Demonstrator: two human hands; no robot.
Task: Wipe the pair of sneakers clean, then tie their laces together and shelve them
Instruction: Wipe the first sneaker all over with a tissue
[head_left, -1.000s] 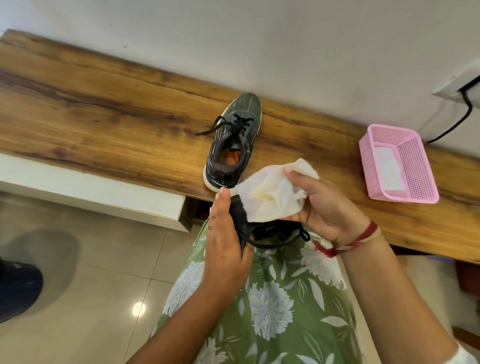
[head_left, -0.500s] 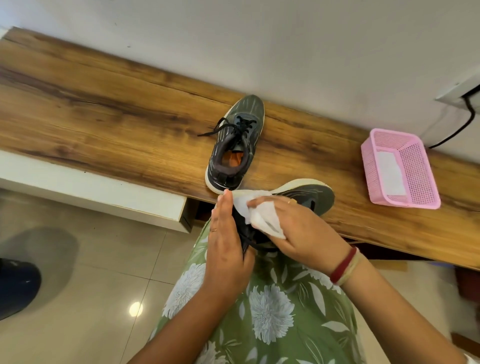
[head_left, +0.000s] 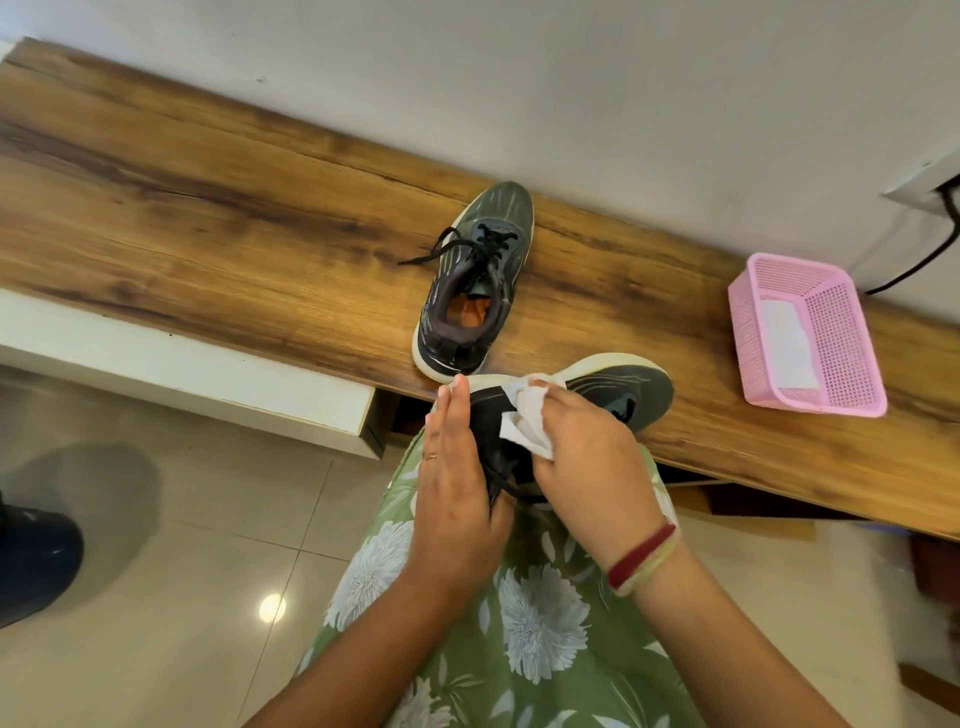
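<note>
One dark grey sneaker (head_left: 475, 283) with loose black laces stands on the wooden bench (head_left: 208, 218), toe toward the wall. The second sneaker (head_left: 623, 397) is held over my lap, its toe pointing right above the bench edge. My left hand (head_left: 454, 478) lies flat with straight fingers against its heel side. My right hand (head_left: 587, 462) grips a crumpled white wipe (head_left: 524, 426) and presses it on the shoe's upper, hiding the laced middle.
A pink plastic basket (head_left: 841, 338) holding a white wipe sits on the bench at the right. A black cable hangs by the wall behind it. Tiled floor lies to the left, with a dark blue object (head_left: 31, 561) at the edge.
My right hand brought the spread-out wipe down and bunched it against the held sneaker, whose toe now shows at the right. The left hand kept its place.
</note>
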